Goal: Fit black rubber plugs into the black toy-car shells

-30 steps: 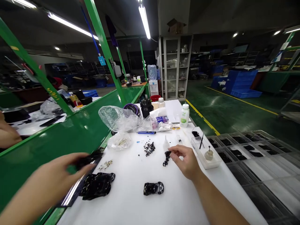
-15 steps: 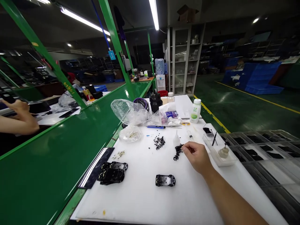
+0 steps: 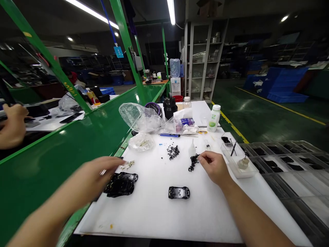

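My right hand (image 3: 214, 167) is closed in a pinch at the right edge of a pile of small black parts (image 3: 193, 162); whatever its fingertips hold is too small to name. My left hand (image 3: 104, 171) is blurred by motion, above the left side of the work surface. Its fingertips are near a scatter of small pale parts (image 3: 128, 165). Below it several black toy car bodies (image 3: 120, 185) lie close together, partly hidden by the hand. One more black toy car body (image 3: 179, 192) lies alone nearer to me. A second pile of black parts (image 3: 173, 152) sits in the middle.
A clear box (image 3: 241, 168) with a small jar and thin tools stands at right, beside compartment trays (image 3: 277, 161). At the back are plastic bags (image 3: 144, 118), a blue-handled knife (image 3: 169, 135) and a white bottle (image 3: 214, 118). Another person's hand (image 3: 14, 125) shows beyond the green partition (image 3: 64, 147).
My left hand has come into view from the lower left and reached over the toy car bodies. My right hand stays pinched by the black pile. The view has shifted slightly.
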Action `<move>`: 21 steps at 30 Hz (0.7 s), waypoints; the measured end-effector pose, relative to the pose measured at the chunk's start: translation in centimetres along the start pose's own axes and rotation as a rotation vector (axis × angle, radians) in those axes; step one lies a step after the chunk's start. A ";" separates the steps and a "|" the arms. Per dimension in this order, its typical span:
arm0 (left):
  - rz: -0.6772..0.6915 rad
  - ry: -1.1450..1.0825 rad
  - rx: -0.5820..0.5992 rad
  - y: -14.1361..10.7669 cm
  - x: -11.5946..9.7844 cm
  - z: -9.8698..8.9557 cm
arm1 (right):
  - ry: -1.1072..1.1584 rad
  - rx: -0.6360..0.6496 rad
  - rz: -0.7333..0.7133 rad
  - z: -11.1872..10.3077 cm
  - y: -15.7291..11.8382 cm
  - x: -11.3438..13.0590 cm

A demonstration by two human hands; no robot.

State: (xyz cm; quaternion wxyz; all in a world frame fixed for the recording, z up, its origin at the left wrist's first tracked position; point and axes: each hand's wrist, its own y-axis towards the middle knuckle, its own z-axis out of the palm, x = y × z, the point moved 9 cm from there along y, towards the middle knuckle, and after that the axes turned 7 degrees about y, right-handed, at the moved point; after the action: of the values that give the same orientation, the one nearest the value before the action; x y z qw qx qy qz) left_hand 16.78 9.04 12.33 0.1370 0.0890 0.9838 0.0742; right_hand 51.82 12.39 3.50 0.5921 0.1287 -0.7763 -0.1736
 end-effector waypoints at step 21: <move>0.022 -0.989 0.370 7.1 -15.7 12.4 | -0.088 -0.267 -0.049 -2.4 0.8 0.4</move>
State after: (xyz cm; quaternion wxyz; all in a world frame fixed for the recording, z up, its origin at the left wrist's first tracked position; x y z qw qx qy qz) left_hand 36.24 14.38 5.82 0.5659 0.1465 0.7974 -0.1499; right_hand 54.05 12.63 4.74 0.5649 0.0599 -0.7682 -0.2953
